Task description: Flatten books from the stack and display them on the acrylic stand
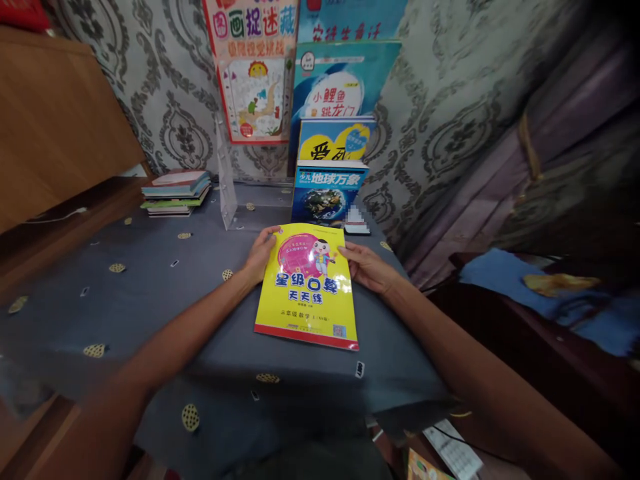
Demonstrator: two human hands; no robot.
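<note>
A yellow workbook (310, 293) with a red bottom strip and a pink circle on its cover is held face up over the cloth-covered table. My left hand (263, 253) grips its upper left edge, thumb at the corner, the other fingers partly hidden. On the opposite edge, my right hand (370, 267) has its thumb on the cover, with its fingers behind or beside the book. Just beyond the workbook stands a blue book with a globe on its cover (325, 193). Whether the workbook's lower edge touches the table I cannot tell.
Several books rise in a tiered display behind, including a teal book (335, 80) and a red-bordered book (257, 100). A clear plastic stand (225, 173) is left of them. A book stack (175, 193) lies farther left. Blue cloth (500, 273) lies at right.
</note>
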